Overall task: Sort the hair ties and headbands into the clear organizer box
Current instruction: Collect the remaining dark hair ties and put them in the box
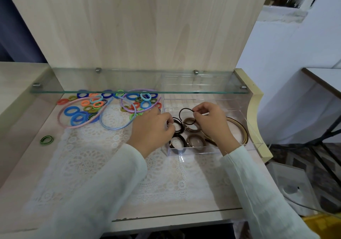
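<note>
— Black elastic first: where is it?

— Your right hand [208, 122] pinches a thin black hair tie [181, 111] between thumb and fingertips, its loop raised over the clear organizer box [203, 150]. The box sits on the lace mat [103, 155], under the glass shelf [129, 83].

— And the left?

— Your left hand [151, 130] is curled at the box's left side, fingertips gripping a thicker black hair tie [178, 127] that lies inside. Brown hair ties [191, 122] rest beside it; brown headbands [241, 130] curve along the right wall.

— What lies outside?

— Coloured hair ties [88, 106] are heaped at the back left, among a pink headband [60, 117] and a blue headband [114, 127]. One green striped hair tie [46, 140] lies alone, off the mat's left edge.
</note>
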Demonstrator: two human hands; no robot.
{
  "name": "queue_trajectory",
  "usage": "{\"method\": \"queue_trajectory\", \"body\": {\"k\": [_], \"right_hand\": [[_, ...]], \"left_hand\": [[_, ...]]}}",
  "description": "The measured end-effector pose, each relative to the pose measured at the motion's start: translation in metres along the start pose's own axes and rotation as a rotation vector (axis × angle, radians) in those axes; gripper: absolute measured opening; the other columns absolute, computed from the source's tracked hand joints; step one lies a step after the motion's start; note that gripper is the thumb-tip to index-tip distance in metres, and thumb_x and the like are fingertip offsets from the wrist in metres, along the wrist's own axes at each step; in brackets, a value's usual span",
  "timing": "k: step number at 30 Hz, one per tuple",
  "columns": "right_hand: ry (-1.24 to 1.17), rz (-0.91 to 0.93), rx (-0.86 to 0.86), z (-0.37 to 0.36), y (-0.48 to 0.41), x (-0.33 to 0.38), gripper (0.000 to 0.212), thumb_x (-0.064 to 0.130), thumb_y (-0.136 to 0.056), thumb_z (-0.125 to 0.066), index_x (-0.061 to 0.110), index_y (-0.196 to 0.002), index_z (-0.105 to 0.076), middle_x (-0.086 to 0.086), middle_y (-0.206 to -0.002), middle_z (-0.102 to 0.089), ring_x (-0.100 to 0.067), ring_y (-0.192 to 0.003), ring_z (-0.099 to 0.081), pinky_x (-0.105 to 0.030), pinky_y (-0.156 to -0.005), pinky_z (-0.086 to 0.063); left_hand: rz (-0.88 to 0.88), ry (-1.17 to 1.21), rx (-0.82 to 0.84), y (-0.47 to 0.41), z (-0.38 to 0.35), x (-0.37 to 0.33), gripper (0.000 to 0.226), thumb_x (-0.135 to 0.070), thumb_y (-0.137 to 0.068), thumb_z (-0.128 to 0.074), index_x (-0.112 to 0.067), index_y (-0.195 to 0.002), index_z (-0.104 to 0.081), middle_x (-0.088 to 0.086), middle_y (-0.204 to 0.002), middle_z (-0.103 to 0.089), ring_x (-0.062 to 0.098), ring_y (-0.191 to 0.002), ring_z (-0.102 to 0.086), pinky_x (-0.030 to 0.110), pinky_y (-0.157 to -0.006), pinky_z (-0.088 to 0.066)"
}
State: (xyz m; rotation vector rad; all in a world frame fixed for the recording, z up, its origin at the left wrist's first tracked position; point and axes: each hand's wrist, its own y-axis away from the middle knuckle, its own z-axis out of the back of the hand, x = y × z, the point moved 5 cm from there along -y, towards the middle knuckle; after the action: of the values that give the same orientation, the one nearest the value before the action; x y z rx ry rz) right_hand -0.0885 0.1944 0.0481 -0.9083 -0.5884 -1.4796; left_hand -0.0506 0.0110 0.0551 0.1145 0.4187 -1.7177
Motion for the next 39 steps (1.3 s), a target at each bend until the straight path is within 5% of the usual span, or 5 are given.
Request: {"method": "queue_trajectory", "body": {"k": [11, 19, 24, 35, 39], "right_hand": [[-0.024, -0.024, -0.041, 0.011, -0.002, -0.011, 0.012, 0.011, -0.084, -0.061, 0.017, -0.092, -0.069, 0.008, -0.077, -0.062, -0.004, -0.068, -0.054, -0.016, -0.063, -0.041], [-0.026, -0.009, -0.026, 0.01, 0.0, -0.011, 0.012, 0.009, -0.084, -0.062, 0.016, -0.09, -0.069, 0.006, -0.077, -0.063, -0.009, -0.072, -0.058, -0.02, -0.069, -0.046], [-0.04, -0.017, -0.028, 0.008, -0.001, -0.01, 0.011, 0.008, -0.084, -0.062, 0.017, -0.088, -0.069, 0.009, -0.075, -0.062, -0.009, -0.069, -0.057, -0.018, -0.067, -0.045], [0.005, -0.003, 0.018, -0.001, 0.001, 0.0, 0.012, 0.01, -0.083, -0.062, 0.019, -0.087, -0.069, 0.007, -0.075, -0.062, -0.005, -0.067, -0.053, -0.008, -0.057, -0.038], [0.101, -0.045, 0.059, -0.013, 0.003, 0.006, 0.014, 0.016, -0.08, -0.063, 0.03, -0.079, -0.065, 0.013, -0.07, -0.062, -0.009, -0.074, -0.057, -0.027, -0.071, -0.047]], "left_hand": [[-0.067, -0.185, 0.119, -0.009, -0.004, -0.01, 0.036, -0.036, -0.098, -0.033, -0.034, -0.115, -0.065, 0.002, -0.103, -0.05, 0.022, -0.103, -0.05, 0.035, -0.075, -0.026], [-0.082, -0.097, 0.1, -0.008, -0.006, -0.009, 0.034, -0.034, -0.097, -0.035, -0.031, -0.11, -0.066, -0.001, -0.095, -0.041, 0.017, -0.091, -0.036, 0.033, -0.072, -0.024], [-0.074, -0.029, 0.126, -0.006, -0.006, -0.006, 0.032, -0.031, -0.097, -0.036, -0.03, -0.106, -0.066, 0.001, -0.1, -0.048, 0.023, -0.105, -0.047, 0.035, -0.077, -0.03], [-0.061, 0.156, 0.075, 0.0, -0.004, -0.002, 0.023, -0.024, -0.096, -0.041, -0.029, -0.099, -0.064, -0.004, -0.092, -0.046, 0.017, -0.091, -0.046, 0.034, -0.075, -0.033], [-0.049, 0.143, -0.073, 0.001, 0.002, 0.0, 0.014, -0.016, -0.092, -0.046, -0.02, -0.095, -0.059, -0.007, -0.091, -0.044, 0.015, -0.084, -0.039, 0.031, -0.069, -0.027]]}}
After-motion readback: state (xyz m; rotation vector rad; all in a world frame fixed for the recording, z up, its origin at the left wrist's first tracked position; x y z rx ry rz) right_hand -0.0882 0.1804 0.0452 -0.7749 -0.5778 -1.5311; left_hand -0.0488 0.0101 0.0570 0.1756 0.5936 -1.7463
